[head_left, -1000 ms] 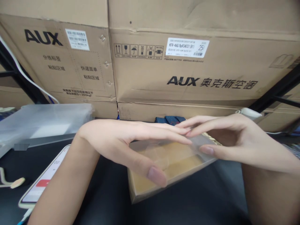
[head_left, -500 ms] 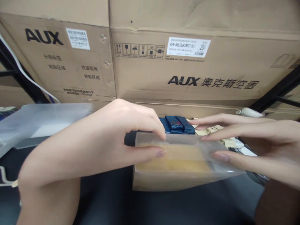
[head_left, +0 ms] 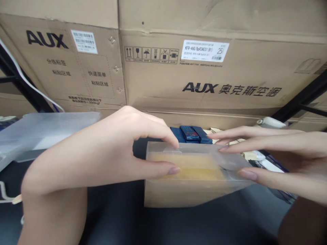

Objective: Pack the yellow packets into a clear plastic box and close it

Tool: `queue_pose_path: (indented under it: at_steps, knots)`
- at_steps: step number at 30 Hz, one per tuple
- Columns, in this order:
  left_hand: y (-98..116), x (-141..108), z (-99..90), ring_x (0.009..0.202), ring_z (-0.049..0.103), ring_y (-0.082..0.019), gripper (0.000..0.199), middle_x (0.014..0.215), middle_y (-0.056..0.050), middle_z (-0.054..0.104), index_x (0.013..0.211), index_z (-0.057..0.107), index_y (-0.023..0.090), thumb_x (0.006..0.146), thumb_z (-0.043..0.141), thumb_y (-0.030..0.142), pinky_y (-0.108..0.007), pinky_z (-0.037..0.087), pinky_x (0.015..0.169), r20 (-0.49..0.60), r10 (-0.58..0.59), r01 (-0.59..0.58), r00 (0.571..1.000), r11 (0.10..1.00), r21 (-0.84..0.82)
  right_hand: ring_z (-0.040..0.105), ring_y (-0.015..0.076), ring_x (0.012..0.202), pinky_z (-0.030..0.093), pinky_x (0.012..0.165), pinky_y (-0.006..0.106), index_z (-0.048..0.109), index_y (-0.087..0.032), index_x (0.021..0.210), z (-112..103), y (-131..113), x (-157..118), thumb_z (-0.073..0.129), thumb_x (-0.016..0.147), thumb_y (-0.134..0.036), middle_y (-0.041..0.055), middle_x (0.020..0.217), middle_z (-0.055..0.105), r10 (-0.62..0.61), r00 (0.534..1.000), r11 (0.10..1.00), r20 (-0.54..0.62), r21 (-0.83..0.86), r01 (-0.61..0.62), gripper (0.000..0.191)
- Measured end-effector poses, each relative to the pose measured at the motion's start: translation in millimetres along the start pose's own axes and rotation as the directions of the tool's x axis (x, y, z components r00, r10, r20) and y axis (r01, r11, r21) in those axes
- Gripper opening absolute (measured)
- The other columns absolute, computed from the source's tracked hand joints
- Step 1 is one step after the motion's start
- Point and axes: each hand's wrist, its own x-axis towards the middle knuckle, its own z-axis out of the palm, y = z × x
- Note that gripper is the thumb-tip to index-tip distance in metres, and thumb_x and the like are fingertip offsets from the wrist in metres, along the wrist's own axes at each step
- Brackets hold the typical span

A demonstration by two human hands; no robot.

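Observation:
A translucent, frosted plastic box [head_left: 170, 194] is in front of me, over a dark surface, and something yellow [head_left: 196, 170] shows through its upper face. My left hand [head_left: 120, 146] reaches across from the left and grips the box, thumb on the near side and index fingertip at the far top edge. At the right end of the box is my right hand [head_left: 278, 153]. Its thumb lies on the near side and its fingertips touch the far side, so the box sits between them. The left hand's other fingers are partly hidden.
Large cardboard cartons [head_left: 153, 81] form a wall behind. A blue packet [head_left: 190, 133] and cream-coloured pieces [head_left: 249, 156] lie beyond the box. Another translucent container [head_left: 68, 124] stands at the left. Black frame bars [head_left: 301, 98] flank both sides, and a white cable [head_left: 28, 78] hangs at the left.
The box's near top edge has risen slightly, and the box has tilted a little. My right thumb has slid slightly right along it. My left hand has barely shifted.

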Motion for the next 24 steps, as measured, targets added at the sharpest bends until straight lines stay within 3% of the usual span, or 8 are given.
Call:
queue_pose_path:
  at_steps: [4, 11, 24]
  knots:
    - [0.5, 0.5, 0.1, 0.083, 0.065, -0.017, 0.021, 0.094, 0.001, 0.07, 0.092, 0.069, 0.028, 0.078, 0.063, 0.042, -0.026, 0.052, 0.071, 0.007, -0.012, 0.012, 1.0, 1.0, 0.015, 0.064, 0.0293, 0.104, 0.056, 0.085, 0.042, 0.072, -0.038, 0.096, 1.4, 0.5, -1.4, 0.068, 0.078, -0.03, -0.0028, 0.102, 0.071, 0.041, 0.999, 0.999, 0.009, -0.009, -0.041, 0.02]
    - [1.8, -0.2, 2.0, 0.083, 0.064, -0.017, 0.017, 0.095, 0.002, 0.069, 0.089, 0.068, 0.027, 0.078, 0.062, 0.039, -0.026, 0.051, 0.072, 0.029, -0.035, 0.035, 0.999, 0.999, 0.014, 0.066, 0.0275, 0.098, 0.056, 0.085, 0.039, 0.074, -0.036, 0.089, 5.9, -1.5, 4.6, 0.073, 0.072, -0.032, -0.0025, 0.099, 0.071, 0.026, 0.999, 0.999, 0.03, -0.027, -0.026, 0.017]
    - [2.9, 0.5, 2.3, 0.077, 0.062, -0.014, 0.014, 0.085, 0.004, 0.067, 0.091, 0.065, 0.028, 0.079, 0.059, 0.03, -0.024, 0.048, 0.069, 0.024, -0.045, 0.044, 0.999, 0.999, 0.016, 0.066, 0.0251, 0.099, 0.056, 0.086, 0.035, 0.071, -0.038, 0.1, 4.1, -0.4, 2.1, 0.072, 0.073, -0.028, -0.0044, 0.107, 0.069, 0.017, 0.998, 0.998, 0.068, -0.054, -0.013, 0.029]
